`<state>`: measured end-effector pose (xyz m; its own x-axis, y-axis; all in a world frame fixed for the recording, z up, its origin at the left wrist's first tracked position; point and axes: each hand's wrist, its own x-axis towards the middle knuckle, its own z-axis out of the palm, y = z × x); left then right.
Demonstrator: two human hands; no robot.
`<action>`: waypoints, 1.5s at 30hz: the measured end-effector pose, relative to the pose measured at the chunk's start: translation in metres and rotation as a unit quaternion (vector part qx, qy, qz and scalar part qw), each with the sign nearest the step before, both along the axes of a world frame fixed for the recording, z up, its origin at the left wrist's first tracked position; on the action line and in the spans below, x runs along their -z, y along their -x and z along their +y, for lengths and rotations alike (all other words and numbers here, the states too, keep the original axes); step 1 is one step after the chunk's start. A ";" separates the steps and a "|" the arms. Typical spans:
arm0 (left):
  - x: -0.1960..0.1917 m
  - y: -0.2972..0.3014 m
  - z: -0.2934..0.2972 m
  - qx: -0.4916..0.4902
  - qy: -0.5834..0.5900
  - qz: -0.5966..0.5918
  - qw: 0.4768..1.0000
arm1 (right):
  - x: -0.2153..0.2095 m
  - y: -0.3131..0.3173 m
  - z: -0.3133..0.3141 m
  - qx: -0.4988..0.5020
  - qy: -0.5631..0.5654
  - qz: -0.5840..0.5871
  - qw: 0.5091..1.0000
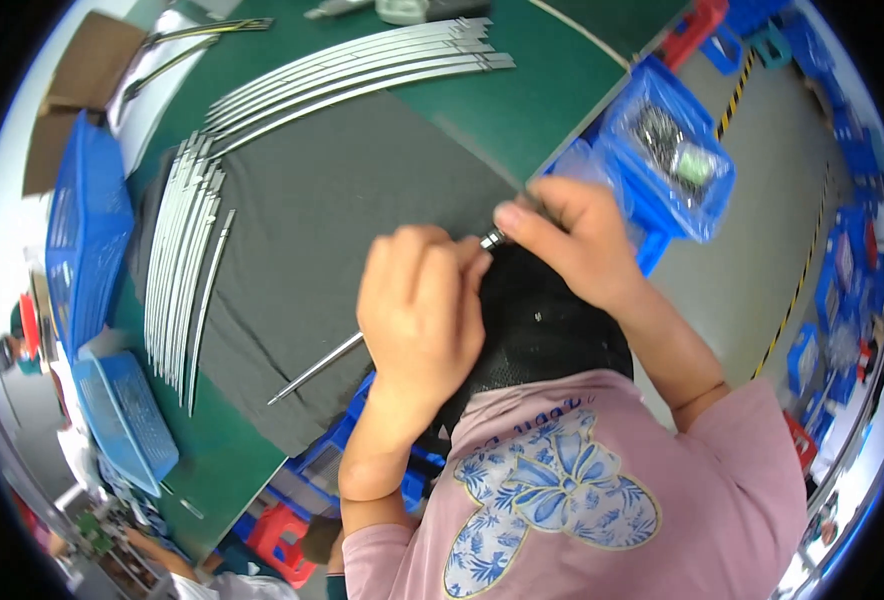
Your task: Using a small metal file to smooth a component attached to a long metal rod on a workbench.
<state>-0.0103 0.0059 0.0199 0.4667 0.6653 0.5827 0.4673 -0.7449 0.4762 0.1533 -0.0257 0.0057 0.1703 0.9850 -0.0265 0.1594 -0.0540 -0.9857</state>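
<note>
Green matting covers the workbench, with a dark grey cloth spread over its middle. Over that cloth the person's left hand is curled nearly shut around one thin metal strip; the fingers wrap it fully, and the strip's free length runs out below the knuckles, down and away toward the cloth's near edge. The right hand meets it just past the left fingertips, thumb and forefinger pinched closed on the small bright end of the same strip, where a fitting seems to sit; how it is seated I cannot tell. A black mesh piece lies directly under both palms, touching the wrists.

Well beyond the fingers, a fan of curved strips lies along the far side of the bench, and a second stacked row lies well off to the left of the left hand. Just past the right fingertips sits a blue bin with a clear bag of small parts. Blue baskets stand at the bench's left edge.

Judging by the two laid-out rows against the single strip in hand, much of the batch looks handled already, though which row is finished I cannot say.
</note>
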 end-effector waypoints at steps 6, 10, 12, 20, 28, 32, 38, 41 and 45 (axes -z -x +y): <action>-0.012 0.004 -0.021 -0.071 -0.042 -0.029 0.996 | -0.011 -0.012 -0.004 -0.055 0.114 0.244 0.962; -0.039 0.035 -0.030 -0.096 -0.135 -0.067 0.984 | -0.015 -0.039 0.014 0.003 0.016 0.266 0.964; -0.047 0.062 -0.021 -0.166 -0.128 -0.011 0.978 | -0.020 -0.057 0.027 0.002 -0.013 0.248 0.969; -0.005 0.157 0.045 -0.327 -0.070 0.217 0.917 | -0.017 -0.055 0.080 0.073 -0.078 0.149 0.983; 0.003 0.162 0.058 -0.307 -0.027 0.247 0.919 | -0.022 -0.047 0.094 0.103 0.025 0.086 0.991; 0.004 0.170 0.055 -0.298 -0.026 0.239 0.924 | -0.020 -0.055 0.097 0.083 0.027 0.148 0.985; -0.006 0.176 0.042 -0.312 0.007 0.201 0.928 | -0.017 -0.055 0.097 0.067 0.011 0.166 0.984; -0.019 0.177 0.035 -0.306 -0.017 0.201 0.930 | -0.016 -0.054 0.096 0.070 0.009 0.168 0.983; -0.046 0.153 0.017 -0.269 -0.038 0.192 0.943 | -0.019 -0.056 0.091 0.070 0.034 0.127 0.989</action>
<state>-0.1635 0.0228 0.0663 0.2595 0.8290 0.4954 0.9143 -0.3761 0.1503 0.2091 0.0655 0.0243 0.2835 0.9468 -0.1522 -0.1069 -0.1265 -0.9862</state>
